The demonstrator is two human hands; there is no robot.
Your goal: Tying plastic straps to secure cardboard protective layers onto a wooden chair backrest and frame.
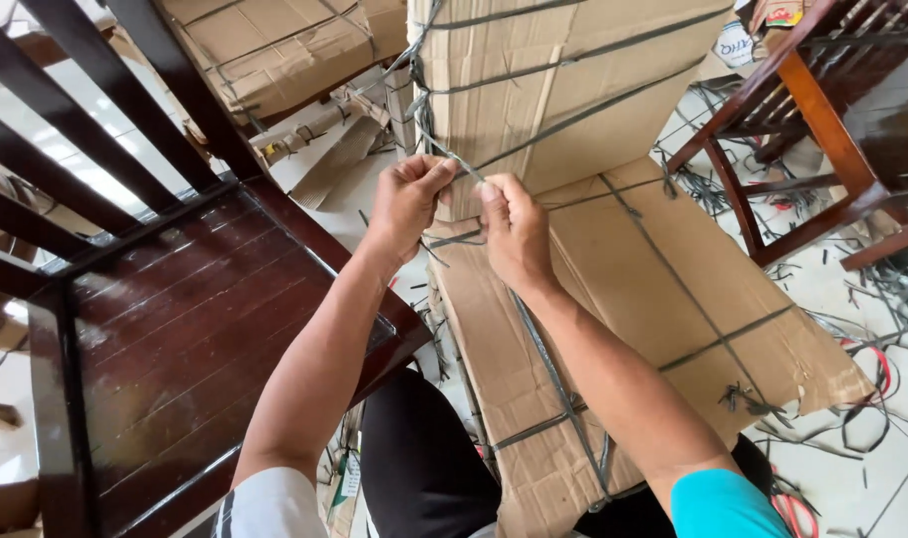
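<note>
both hands pinching the thin grey strap at frame centre, left hand and right hand each closed tight on it, over the cardboard-wrapped bundle; strap is looking stiff, slick, light, so gripping close to the knot.

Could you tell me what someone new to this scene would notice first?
Two bare hands meet at the centre: the left hand and the right hand both pinch a dark strap that binds a cardboard-wrapped bundle stretching from the person's lap up to the top edge. At left stands a glossy dark wooden chair, and strap offcuts litter the pale floor at right.
</note>
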